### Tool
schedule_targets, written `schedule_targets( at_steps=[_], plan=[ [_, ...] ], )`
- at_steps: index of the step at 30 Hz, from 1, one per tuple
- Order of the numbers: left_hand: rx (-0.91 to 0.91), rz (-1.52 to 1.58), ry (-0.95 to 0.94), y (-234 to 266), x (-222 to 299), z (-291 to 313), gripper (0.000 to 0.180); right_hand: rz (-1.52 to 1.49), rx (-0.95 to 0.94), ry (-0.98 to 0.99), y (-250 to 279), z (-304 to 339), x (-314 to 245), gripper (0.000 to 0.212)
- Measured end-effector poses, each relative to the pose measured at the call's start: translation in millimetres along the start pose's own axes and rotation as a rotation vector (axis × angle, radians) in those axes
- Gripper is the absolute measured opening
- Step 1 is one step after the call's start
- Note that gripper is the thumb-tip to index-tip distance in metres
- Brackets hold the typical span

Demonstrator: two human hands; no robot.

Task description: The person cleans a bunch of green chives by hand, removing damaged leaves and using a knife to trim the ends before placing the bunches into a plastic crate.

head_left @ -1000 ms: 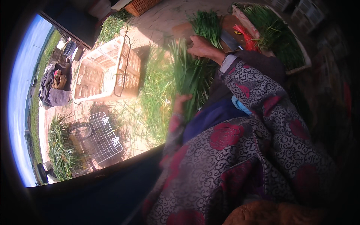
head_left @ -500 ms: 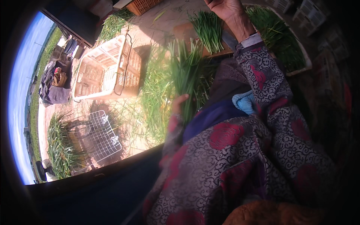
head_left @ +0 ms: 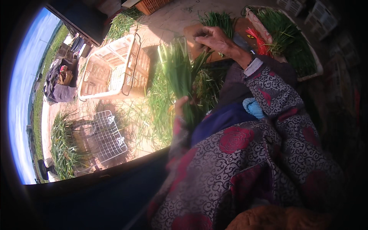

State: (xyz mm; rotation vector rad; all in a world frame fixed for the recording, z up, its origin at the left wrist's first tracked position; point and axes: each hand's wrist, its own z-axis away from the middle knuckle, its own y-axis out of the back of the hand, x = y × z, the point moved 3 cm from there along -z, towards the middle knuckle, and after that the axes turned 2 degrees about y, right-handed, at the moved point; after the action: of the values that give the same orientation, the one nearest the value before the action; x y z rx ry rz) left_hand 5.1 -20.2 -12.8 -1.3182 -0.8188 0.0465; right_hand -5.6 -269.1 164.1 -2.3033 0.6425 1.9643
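My left hand (head_left: 181,104) is closed around the lower part of a bundle of garlic chives (head_left: 174,69). The pale stalk ends point up and away from me, and the long green leaves hang over my lap. To the right of those ends, my right hand (head_left: 220,41) is in the air with its fingers loosely bent and apart. I see nothing held in it. Some darker leaves (head_left: 202,60) stick out from the bundle below its fingertips. Behind the right hand, another bunch of chives (head_left: 216,21) lies on a brown board (head_left: 191,31).
Red strips (head_left: 260,42) lie beside a long crate rim (head_left: 264,27) filled with greens. A pale plastic crate (head_left: 115,73) stands at left, with a white wire rack (head_left: 111,134) nearer. Loose leaves (head_left: 153,122) litter the ground. An orange crate (head_left: 151,5) is at the far edge.
My right hand has come down and left from the top edge toward the stalk ends. The left hand's bundle has tilted slightly left. The red strips have come into sight.
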Motion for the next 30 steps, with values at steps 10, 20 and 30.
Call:
schedule_targets(
  at_steps=[10, 20, 30],
  plan=[
    [0.285, -0.256, 0.104, -16, -1, 9, 0.049, 0.164, 0.095, 0.062, -1, -9, 5, 0.023],
    [0.372, -0.541, 0.122, -21, -4, 3, 0.036, 0.864, -0.33, 0.366, -24, 7, 12, 0.028],
    [0.258, -0.748, 0.163, 16, -3, -3, 0.038, 0.06, 0.115, 0.121, 15, -20, 36, 0.024]
  ],
)
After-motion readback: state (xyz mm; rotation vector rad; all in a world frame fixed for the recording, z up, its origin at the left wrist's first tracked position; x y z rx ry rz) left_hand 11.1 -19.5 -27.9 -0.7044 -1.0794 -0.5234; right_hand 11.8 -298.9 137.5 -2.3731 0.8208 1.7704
